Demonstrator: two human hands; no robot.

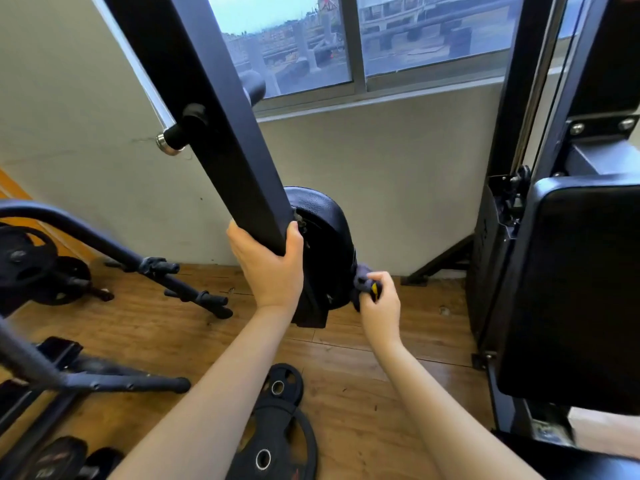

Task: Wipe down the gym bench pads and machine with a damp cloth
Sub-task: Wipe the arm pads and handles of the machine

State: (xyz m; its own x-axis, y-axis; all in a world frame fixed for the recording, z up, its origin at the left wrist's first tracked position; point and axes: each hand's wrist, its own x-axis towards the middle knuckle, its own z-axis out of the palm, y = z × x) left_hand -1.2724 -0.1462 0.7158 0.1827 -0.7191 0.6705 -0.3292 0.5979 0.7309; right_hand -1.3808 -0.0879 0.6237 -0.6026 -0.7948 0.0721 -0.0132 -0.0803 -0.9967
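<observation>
Slanting machine arm (207, 109), top leaning left

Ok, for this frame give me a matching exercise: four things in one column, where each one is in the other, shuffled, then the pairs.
Things:
1. left hand
2. cloth
3. weight plates
4. back pad

Places:
A. lying on the wooden floor, between the forearms
B. gripping the lower end of the black machine arm
C. at the right edge of the view, upright
D. bunched in the right hand, against the round pad

Pairs: 1-B, 2-D, 3-A, 4-C
</observation>
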